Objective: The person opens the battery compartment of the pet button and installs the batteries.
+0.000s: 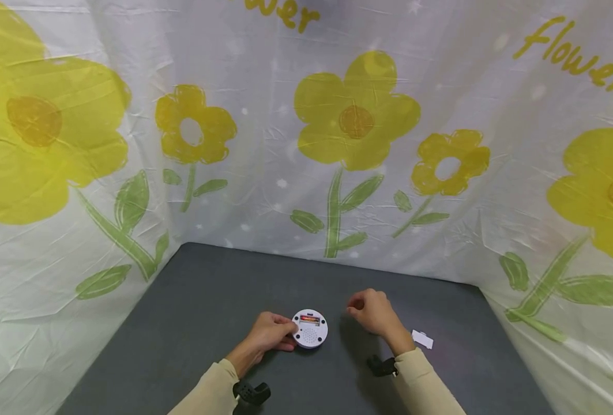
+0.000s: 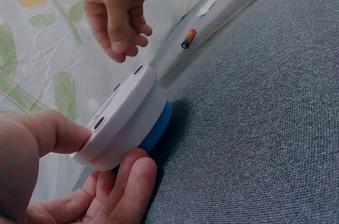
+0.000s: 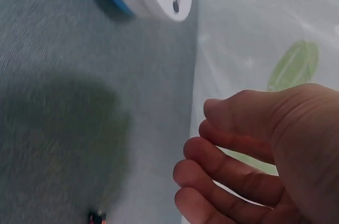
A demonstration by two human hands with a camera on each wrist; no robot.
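My left hand (image 1: 271, 334) pinches the rim of a round white device (image 1: 310, 335) with a blue lower part, thumb on top and fingers below. Its underside faces up, showing small dark feet, a patch of speaker holes and an uncovered battery compartment with at least one red-and-orange battery (image 1: 310, 319) inside. To the right of the device, my right hand (image 1: 373, 312) hovers above the table with loosely bent fingers and nothing between them. In the left wrist view a loose battery (image 2: 188, 38) lies on the table; the head view does not show it.
A small white battery cover (image 1: 422, 339) lies on the dark grey tabletop (image 1: 223, 294), right of my right wrist. Behind and on both sides of the table hangs a white curtain (image 1: 254, 196) with yellow flowers. A black wrist band (image 1: 251, 393) sits on each arm.
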